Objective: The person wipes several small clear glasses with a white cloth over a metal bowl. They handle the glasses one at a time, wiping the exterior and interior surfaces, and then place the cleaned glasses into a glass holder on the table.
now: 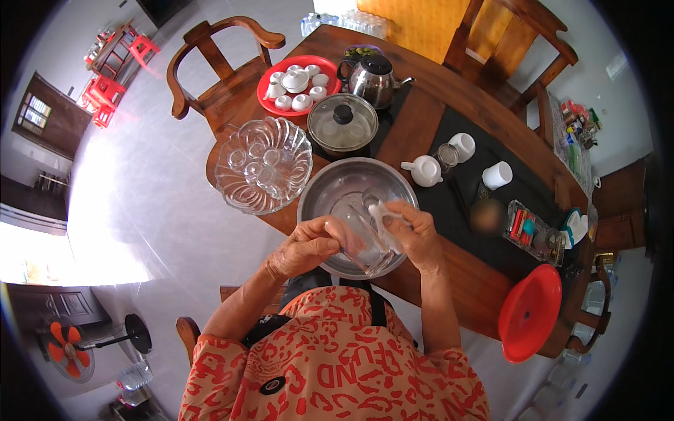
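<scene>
Over a steel basin (401, 177) at the table's near edge, my left hand (305, 247) is closed round a clear drinking glass (372, 261), which lies tilted. Pinched in my right hand (418, 236) is a white cloth (385, 223), pressed against the glass. Another small clear glass piece shows inside the basin, partly hidden by the held glass. Left of the basin stands a scalloped glass bowl (228, 184) with several small clear glasses (267, 174) in it.
Beyond the basin are a lidded pot (342, 126), a steel kettle (372, 83) and a red tray (270, 105) of white teacups. A white teapot (425, 171), white cups (497, 175), a clear box (537, 235) and a red basin (530, 309) stand to the right. Wooden chairs (217, 63) surround the table.
</scene>
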Tool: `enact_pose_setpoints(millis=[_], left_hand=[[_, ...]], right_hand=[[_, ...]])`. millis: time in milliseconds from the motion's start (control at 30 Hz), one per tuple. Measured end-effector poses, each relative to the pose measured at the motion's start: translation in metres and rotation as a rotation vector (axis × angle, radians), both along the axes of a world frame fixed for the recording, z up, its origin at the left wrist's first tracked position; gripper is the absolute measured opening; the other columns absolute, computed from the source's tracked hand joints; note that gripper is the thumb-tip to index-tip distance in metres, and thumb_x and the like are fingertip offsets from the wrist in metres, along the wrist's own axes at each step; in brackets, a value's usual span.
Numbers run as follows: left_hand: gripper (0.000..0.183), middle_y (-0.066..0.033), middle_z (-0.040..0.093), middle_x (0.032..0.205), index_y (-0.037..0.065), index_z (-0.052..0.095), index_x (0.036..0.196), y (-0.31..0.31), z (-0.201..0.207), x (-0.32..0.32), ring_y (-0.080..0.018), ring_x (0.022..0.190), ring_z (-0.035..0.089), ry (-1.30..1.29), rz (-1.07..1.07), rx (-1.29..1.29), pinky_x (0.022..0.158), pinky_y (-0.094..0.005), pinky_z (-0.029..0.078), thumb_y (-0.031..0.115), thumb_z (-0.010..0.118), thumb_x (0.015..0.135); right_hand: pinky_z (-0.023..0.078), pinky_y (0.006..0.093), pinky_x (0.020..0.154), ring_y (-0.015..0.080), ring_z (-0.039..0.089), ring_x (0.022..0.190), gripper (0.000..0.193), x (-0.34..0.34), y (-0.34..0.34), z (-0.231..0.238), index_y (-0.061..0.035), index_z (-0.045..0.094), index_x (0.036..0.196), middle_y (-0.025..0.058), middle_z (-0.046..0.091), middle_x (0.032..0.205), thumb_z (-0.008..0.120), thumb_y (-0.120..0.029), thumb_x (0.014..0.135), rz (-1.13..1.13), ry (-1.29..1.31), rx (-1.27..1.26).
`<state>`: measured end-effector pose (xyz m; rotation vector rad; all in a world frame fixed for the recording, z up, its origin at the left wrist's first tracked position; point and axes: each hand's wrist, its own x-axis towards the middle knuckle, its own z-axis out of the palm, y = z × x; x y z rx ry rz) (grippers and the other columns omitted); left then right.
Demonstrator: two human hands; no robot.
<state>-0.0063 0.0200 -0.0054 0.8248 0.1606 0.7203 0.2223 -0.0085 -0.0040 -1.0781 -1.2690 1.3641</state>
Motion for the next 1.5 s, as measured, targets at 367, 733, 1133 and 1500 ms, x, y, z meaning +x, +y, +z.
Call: enact_pose_setpoints(millis=[367, 733, 1133, 1500], left_hand=[[0.022, -0.0073, 0.042, 0.123, 0.006, 0.053, 0.110, 0.005, -0.011, 0.004, -0.0280, 0.103, 0.060, 0.104, 0.147, -0.145, 0.090, -0.0415, 0.047, 0.006, 0.051, 0.088], [0.033, -0.0065, 0.054, 0.115, 0.014, 0.045, 0.120, -0.003, -0.010, 0.049, -0.0220, 0.105, 0.055, 0.177, 0.483, -0.646, 0.090, -0.0412, 0.048, 0.026, 0.057, 0.092], [0.035, -0.0051, 0.063, 0.107, 0.010, 0.059, 0.109, 0.010, -0.004, 0.043, -0.0214, 0.098, 0.058, -0.088, 0.221, -0.731, 0.089, -0.0405, 0.047, 0.037, 0.059, 0.086], [0.050, -0.0058, 0.059, 0.096, 0.009, 0.057, 0.110, 0.012, -0.028, 0.033, -0.0213, 0.092, 0.058, -0.223, 0.216, -0.701, 0.081, -0.0352, 0.049, 0.051, 0.061, 0.083]], right_hand=[[0.046, 0.0214, 0.073, 0.0087, 0.056, 0.088, 0.023, 0.000, -0.007, 0.004, 0.0020, 0.061, 0.110, 0.0027, 0.059, 0.105, 0.056, -0.005, 0.089, 0.063, 0.104, -0.124], [0.050, 0.0316, 0.082, 0.0235, 0.058, 0.099, 0.040, -0.033, -0.018, -0.004, -0.0033, 0.063, 0.112, 0.0121, 0.053, 0.109, 0.062, 0.007, 0.073, -0.179, -0.312, 0.329], [0.050, 0.0317, 0.076, 0.0214, 0.057, 0.092, 0.030, -0.026, -0.018, 0.013, 0.0006, 0.063, 0.108, 0.0105, 0.053, 0.106, 0.059, 0.003, 0.078, -0.205, -0.274, 0.378], [0.050, 0.0315, 0.070, 0.0231, 0.060, 0.085, 0.033, -0.039, -0.031, 0.018, 0.0010, 0.060, 0.110, 0.0125, 0.054, 0.102, 0.060, 0.005, 0.077, -0.054, -0.383, 0.396]])
